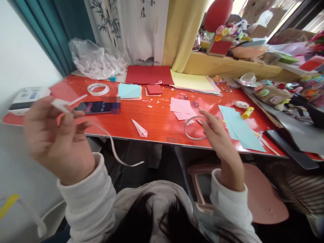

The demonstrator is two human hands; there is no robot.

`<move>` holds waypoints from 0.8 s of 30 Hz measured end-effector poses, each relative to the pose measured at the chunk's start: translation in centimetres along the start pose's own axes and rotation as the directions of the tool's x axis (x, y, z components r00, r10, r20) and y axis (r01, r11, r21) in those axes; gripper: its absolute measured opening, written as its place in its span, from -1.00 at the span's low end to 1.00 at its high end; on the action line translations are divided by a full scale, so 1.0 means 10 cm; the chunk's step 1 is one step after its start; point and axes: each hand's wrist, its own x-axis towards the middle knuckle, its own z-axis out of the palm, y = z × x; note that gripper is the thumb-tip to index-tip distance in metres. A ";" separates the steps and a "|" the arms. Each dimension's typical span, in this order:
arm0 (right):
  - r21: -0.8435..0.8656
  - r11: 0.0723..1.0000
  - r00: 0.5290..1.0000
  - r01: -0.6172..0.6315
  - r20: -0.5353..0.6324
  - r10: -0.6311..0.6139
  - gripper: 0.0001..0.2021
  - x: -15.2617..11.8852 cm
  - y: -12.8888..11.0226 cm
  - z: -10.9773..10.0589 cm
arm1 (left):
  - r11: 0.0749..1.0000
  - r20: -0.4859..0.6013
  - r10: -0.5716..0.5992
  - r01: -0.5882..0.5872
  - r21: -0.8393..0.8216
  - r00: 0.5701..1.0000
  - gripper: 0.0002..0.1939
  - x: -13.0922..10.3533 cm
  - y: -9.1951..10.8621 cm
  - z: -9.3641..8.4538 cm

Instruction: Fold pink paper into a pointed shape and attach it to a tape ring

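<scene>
On the left, my left hand (63, 138) is raised, with thumb and fingers pinched on a narrow white strip (113, 148). One end of the strip sticks out above the fingers; its long tail curls down past the table edge. My right hand (217, 135) is over the table's front edge, fingers bent around the side of a thin pale ring (186, 130), like a narrow tape roll. The hand hides the ring's right side. Between the hands, a folded pink paper piece (140, 129) lies on the red table (157, 118).
A white tape roll (98, 89), a phone (95, 107) and blue paper squares (129, 91) are on the left. Pink sheets (181, 106), blue sheets (240, 128) and a yellow glue stick (247, 112) lie right. A pink chair (263, 195) stands below.
</scene>
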 end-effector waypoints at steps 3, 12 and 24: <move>-0.176 0.966 0.977 0.191 -0.059 -0.204 -0.62 0.33 -0.08 0.41 | 0.998 0.060 0.053 -0.052 -0.021 0.997 -0.59 0.02 -0.15 -0.02; -0.082 0.895 0.867 0.439 0.300 -0.398 -0.56 0.52 -0.13 0.82 | 0.999 -0.043 -0.021 0.019 -0.039 0.999 -0.75 -0.06 -0.33 -0.38; -0.399 0.826 0.916 0.398 0.213 -0.339 -0.53 0.82 -0.23 0.73 | 1.000 -0.044 -0.001 0.001 -0.002 0.999 -0.75 -0.04 -0.39 -0.40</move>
